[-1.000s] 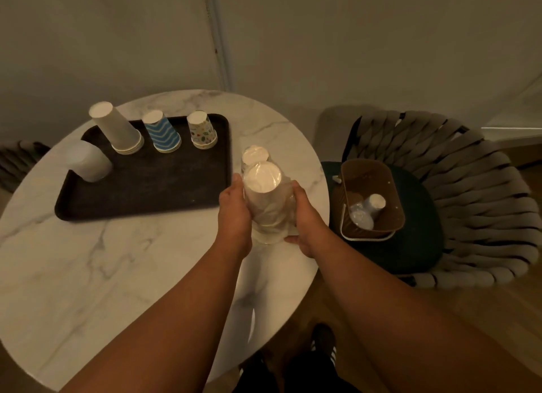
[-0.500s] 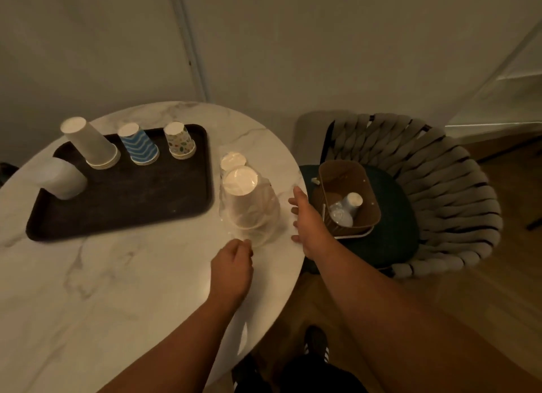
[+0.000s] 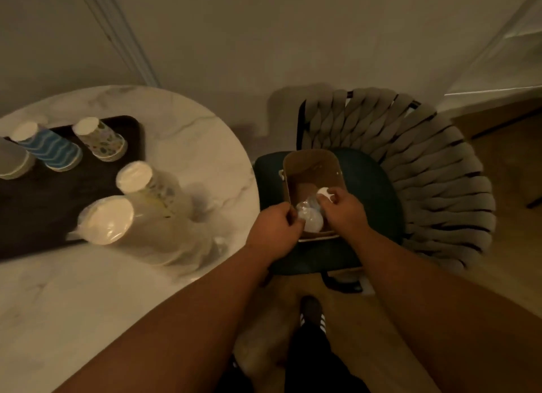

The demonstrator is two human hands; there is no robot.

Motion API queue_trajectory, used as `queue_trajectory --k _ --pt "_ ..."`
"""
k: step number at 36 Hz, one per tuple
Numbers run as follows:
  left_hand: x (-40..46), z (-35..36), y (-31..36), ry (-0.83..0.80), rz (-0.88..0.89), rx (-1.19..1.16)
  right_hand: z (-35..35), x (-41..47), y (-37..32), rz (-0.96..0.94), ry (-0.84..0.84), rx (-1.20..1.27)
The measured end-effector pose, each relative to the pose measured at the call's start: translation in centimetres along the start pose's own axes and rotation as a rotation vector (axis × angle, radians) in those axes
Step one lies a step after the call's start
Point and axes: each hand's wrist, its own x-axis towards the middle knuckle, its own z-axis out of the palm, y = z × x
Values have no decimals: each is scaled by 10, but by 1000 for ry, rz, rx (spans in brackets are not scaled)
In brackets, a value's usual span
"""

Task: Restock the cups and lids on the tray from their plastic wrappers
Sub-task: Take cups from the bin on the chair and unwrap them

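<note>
Both hands are down in a brown paper bag on the chair seat. My left hand is curled at the near left edge of a plastic-wrapped packet inside the bag. My right hand pinches a white wrapped cup stack beside it. On the marble table two wrapped cup stacks stand upside down by the dark tray. The tray holds a blue-striped stack, a patterned stack and a white stack.
A woven grey chair with a dark green seat stands right of the round table. A pale wall is behind both. My shoes show on the wooden floor below.
Both hands left the wrapped cup stacks on the table and moved right into the paper bag on the chair. The view swung right with them.
</note>
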Motion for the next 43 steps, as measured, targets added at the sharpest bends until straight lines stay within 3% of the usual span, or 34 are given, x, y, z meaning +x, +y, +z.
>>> queue_trajectory --k 7,12,17,24,31,43 --pt "74 47 -1 -96 70 221 -12 79 44 -279 -128 -586" --pt "114 73 0 -258 158 683 -11 115 48 -534 -194 -783" --pt "142 105 2 -360 146 896 3 136 59 -566 -289 -953" --pt "162 124 3 -409 116 1092 13 149 66 -595 -262 -1085" --pt "167 128 3 -531 54 1123 16 155 64 -576 -244 -1126" --pt "165 120 7 -487 115 1070 15 153 59 -555 -261 -1160"
